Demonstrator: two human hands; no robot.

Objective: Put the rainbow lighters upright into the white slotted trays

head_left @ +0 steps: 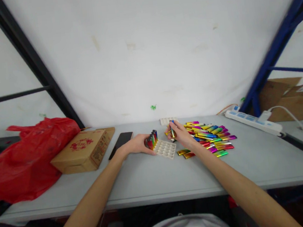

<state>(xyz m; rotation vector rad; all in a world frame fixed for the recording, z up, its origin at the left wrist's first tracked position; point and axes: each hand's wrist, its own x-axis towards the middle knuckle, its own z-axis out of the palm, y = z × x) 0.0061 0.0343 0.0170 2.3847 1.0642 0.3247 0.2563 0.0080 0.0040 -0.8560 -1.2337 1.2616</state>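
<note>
A pale tray (pixel 166 149) with rows of round hollows lies on the table. Several shiny coloured lighters (pixel 152 140) stand upright in its left end. My left hand (pixel 139 144) is curled round that end, its thumb along the near side and its fingers behind the lighters. Just above the tray's far right side, my right hand (pixel 180 134) pinches one upright lighter (pixel 172 128) between thumb and fingers. To the right of the tray spreads a loose pile of metallic lighters (pixel 210 136), partly hidden behind my right wrist.
A second pale tray (pixel 168 120) lies against the wall. On the left are a dark phone (pixel 121 142), a cardboard box (pixel 82 151) and a red plastic bag (pixel 31 158). A white power strip (pixel 253 120) with a plugged-in cable runs along the right, before an open carton (pixel 296 96).
</note>
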